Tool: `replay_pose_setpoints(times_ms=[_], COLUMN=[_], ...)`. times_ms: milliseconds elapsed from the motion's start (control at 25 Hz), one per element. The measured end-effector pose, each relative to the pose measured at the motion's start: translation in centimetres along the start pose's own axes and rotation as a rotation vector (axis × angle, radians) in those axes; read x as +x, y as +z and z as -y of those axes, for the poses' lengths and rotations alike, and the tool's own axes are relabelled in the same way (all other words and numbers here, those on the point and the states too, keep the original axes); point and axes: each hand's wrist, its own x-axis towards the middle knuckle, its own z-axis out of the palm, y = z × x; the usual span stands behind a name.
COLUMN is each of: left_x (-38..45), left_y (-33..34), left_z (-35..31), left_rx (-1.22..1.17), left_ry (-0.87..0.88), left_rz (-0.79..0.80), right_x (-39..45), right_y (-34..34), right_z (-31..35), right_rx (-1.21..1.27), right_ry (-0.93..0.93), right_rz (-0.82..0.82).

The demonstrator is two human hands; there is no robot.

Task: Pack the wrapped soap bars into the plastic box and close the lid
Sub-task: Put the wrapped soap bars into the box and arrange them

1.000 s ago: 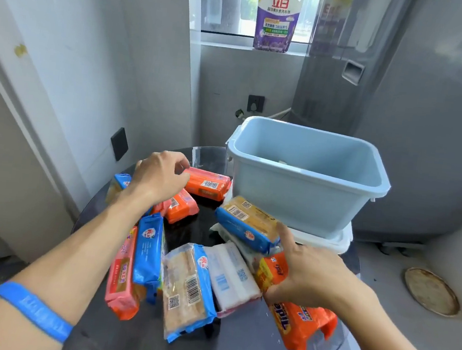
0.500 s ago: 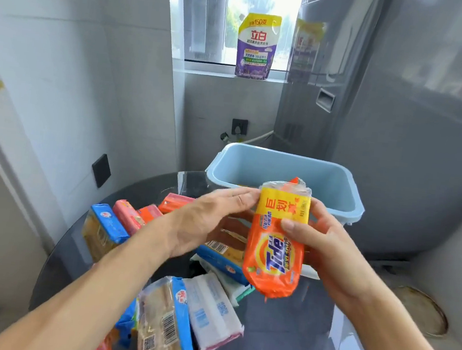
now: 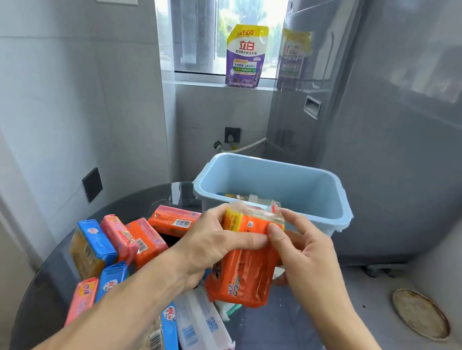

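Orange soap bar (image 3: pixel 242 273) gripped by left hand (image 3: pixel 211 247) and right hand (image 3: pixel 299 247) just before box (image 3: pixel 342 215); judged stiff, slick-wrapped, best held mid-sides.

ten-odd soap bars (image 3: pixel 242 273), one box (image 3: pixel 275 179)

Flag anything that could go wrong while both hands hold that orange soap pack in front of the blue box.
1. The orange soap pack is held near its top only, by the left hand and right hand; the crinkly wrapper could slip from that grip.
2. Loose bars crowd the glass table; the white-wrapped bar lies near its front edge, so a forearm could knock it off.
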Motion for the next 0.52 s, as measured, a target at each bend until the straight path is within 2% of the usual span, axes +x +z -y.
replay_pose_setpoints(times_ms=[80,160,280,360,440,480,520], left_x=[0.0,0.1,0.4,0.6,0.6,0.9,1.4], left_y=[0.1,0.3,1.1,1.5,1.2,0.5,-0.4], left_z=[-0.5,-0.9,-1.2,-1.7,-2.5,-2.5,-2.4], left_rx=[-0.054,-0.113,-0.190,-0.197,-0.148,0.005,0.300], left_ry=[0.062,0.117,0.121,0.129,0.186,0.263,0.378], left_rz=[-0.033,-0.083,-0.177,-0.102,0.078,0.092,0.035], right_x=[0.1,-0.2,-1.5,-2.0,-1.1,-0.4,0.3], right_y=[-0.4,-0.5,1.2,2.4,1.7,0.7,-0.3], right_z=[0.6,1.2,1.7,1.7,1.6,1.7,1.6], right_rx=[0.105,0.077,-0.342,-0.581,-0.522,-0.378,-0.189], right_ry=[0.024,-0.017,-0.124,-0.156,-0.164,-0.132,-0.094], right_rz=[-0.007,-0.046,-0.005,-0.048,-0.141,-0.161,-0.167])
